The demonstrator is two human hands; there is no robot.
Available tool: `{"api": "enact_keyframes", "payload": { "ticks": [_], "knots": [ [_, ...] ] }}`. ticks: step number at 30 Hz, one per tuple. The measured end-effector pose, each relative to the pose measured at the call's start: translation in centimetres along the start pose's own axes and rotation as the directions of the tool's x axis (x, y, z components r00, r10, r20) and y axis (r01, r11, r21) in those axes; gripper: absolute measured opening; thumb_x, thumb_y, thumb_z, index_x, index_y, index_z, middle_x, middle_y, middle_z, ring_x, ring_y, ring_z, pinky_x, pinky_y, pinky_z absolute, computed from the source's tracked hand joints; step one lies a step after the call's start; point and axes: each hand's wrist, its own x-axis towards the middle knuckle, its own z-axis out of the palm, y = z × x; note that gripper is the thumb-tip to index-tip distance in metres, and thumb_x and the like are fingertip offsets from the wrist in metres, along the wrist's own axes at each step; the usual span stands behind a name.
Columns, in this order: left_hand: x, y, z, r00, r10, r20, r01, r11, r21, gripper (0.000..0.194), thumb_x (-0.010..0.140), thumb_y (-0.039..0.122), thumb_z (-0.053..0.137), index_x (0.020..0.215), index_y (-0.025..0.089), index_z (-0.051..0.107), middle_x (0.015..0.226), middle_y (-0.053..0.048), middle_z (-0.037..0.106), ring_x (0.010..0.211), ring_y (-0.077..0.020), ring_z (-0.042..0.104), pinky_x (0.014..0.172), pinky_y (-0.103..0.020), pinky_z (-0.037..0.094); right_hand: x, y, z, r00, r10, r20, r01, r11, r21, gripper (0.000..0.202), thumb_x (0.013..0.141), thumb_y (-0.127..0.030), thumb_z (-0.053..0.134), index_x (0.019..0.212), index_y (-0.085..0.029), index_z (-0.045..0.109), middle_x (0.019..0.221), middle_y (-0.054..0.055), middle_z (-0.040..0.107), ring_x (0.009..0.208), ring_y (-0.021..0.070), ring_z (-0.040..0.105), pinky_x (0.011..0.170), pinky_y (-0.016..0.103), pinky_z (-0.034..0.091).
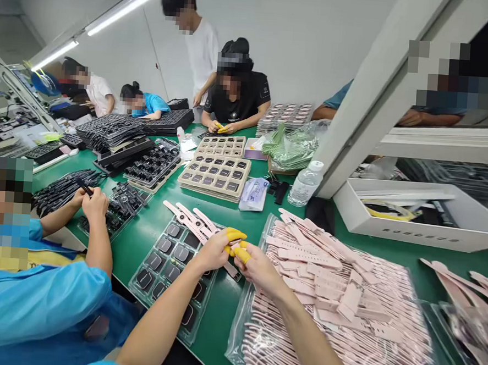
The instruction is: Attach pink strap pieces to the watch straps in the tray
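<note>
Two hands (214, 250) (259, 267) mostly hide the piece between their fingertips (242, 255).

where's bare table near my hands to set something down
A narrow strip of green table shows between the clear tray and the pink strap pile; more lies between that tray and the black straps on its left. It's crowded where the pile sits and behind it, around the bottle.
</note>
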Motion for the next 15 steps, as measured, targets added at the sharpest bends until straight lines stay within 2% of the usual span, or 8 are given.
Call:
{"api": "enact_keyframes", "payload": {
  "ticks": [5,10,15],
  "knots": [
    [0.00,0.23,-0.54,1.000,-0.004,0.009,0.004,1.000,-0.004,0.057,0.080,0.002,0.043,0.129,0.019,0.068,0.124,-0.011,0.070,0.115,-0.0235,0.065,0.103,-0.041,0.053,-0.03,-0.30,-0.06,0.998,0.051,0.024,-0.054,0.990,0.129,0.039,0.073,-0.055,0.068,0.079,-0.023,0.047,0.051,-0.011,0.042,0.038,0.0031,0.020,0.038,0.020,0.011],
    [-0.03,0.11,-0.21,0.998,-0.042,-0.044,0.041,0.999,-0.023,0.054,0.083,0.003,0.043,0.126,0.020,0.068,0.120,-0.010,0.070,0.113,-0.0236,0.065,0.101,-0.041,0.053,0.16,-0.22,0.38,0.999,0.023,-0.022,-0.018,0.973,0.230,0.040,0.071,-0.054,0.071,0.079,-0.023,0.047,0.049,-0.011,0.043,0.037,0.0025,0.020,0.037,0.019,0.010],
    [-0.09,-0.19,0.08,0.998,-0.017,-0.054,0.019,0.999,0.038,0.055,0.086,0.001,0.042,0.132,0.020,0.065,0.123,-0.012,0.066,0.115,-0.0238,0.062,0.103,-0.042,0.053,0.56,0.08,0.20,1.000,0.021,-0.016,-0.015,0.942,0.336,0.040,0.071,-0.052,0.073,0.079,-0.022,0.048,0.049,-0.012,0.042,0.037,0.0019,0.019,0.037,0.017,0.010]
  ]
}}
